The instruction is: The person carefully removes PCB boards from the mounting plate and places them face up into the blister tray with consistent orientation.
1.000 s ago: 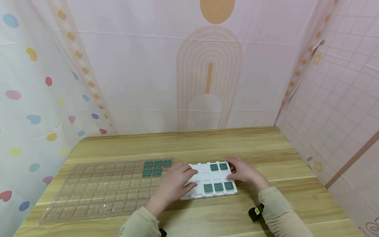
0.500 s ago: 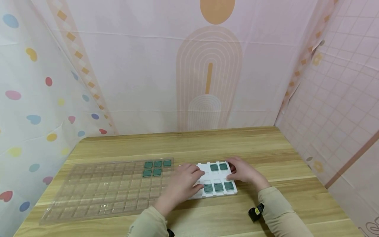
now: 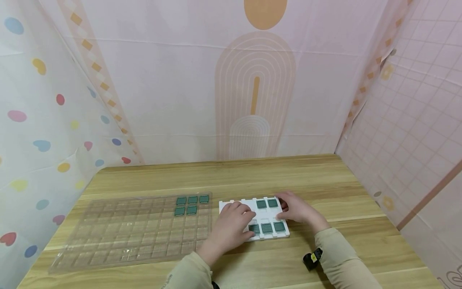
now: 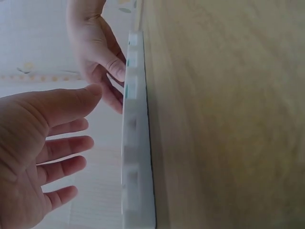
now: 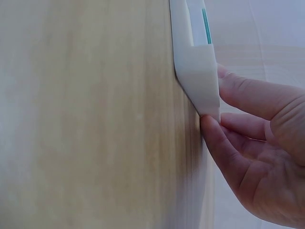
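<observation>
A white tray (image 3: 266,215) lies on the table, with several small square green circuit chips (image 3: 266,228) in its pockets. Above the tray's left half is my left hand (image 3: 232,226), its fingers loosely spread and holding nothing. The left wrist view shows this hand (image 4: 28,152) apart from the tray's side (image 4: 136,138). My right hand (image 3: 296,209) grips the tray at its right end. Up close in the right wrist view, thumb and fingers of this hand (image 5: 267,138) pinch the tray's corner (image 5: 198,86). The left hand hides some of the tray's left pockets.
Left of the white tray lies a large clear plastic tray (image 3: 124,230) with many pockets. Several more green chips (image 3: 192,210) sit in its far right corner. The wooden table (image 3: 288,172) meets patterned cloth (image 3: 173,100) at the back and sides.
My left hand has moved to the right across the white tray, uncovering its far left corner. The right hand and both trays have stayed in place.
</observation>
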Action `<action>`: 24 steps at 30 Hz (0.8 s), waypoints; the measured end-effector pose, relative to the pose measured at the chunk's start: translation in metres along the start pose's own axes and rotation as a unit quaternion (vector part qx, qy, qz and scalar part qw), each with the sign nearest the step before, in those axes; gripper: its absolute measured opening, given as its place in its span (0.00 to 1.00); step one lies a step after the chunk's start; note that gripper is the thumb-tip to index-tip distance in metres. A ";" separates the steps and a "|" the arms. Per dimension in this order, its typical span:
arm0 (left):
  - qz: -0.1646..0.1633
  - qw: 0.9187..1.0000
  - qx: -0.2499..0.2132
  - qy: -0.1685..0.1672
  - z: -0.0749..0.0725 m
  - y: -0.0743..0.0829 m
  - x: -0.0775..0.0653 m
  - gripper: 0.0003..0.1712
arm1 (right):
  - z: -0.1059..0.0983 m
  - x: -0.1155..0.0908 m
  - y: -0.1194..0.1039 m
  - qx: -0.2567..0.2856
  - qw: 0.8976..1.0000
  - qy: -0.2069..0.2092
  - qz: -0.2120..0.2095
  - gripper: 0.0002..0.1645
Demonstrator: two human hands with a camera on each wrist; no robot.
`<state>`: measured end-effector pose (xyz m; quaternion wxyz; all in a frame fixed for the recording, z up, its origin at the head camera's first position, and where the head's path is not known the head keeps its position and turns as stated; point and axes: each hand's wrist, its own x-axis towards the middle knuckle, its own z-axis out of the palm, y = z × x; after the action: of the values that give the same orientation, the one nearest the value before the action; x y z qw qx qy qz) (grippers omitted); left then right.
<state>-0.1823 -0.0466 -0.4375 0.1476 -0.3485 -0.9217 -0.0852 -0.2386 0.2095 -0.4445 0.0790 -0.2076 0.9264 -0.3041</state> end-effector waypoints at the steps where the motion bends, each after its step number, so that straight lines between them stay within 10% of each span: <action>1: -0.003 1.000 0.001 -0.005 0.001 0.001 0.000 0.26 | 0.000 0.000 0.000 0.001 1.000 -0.001 0.000 0.42; 24: -0.016 0.999 0.017 -0.036 0.012 0.009 0.007 0.15 | 0.000 -0.001 -0.001 0.009 1.000 -0.001 0.003 0.42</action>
<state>-0.1837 -0.0325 -0.4461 0.1184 -0.3343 -0.9331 -0.0593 -0.2376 0.2089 -0.4436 0.0829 -0.2044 0.9243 -0.3115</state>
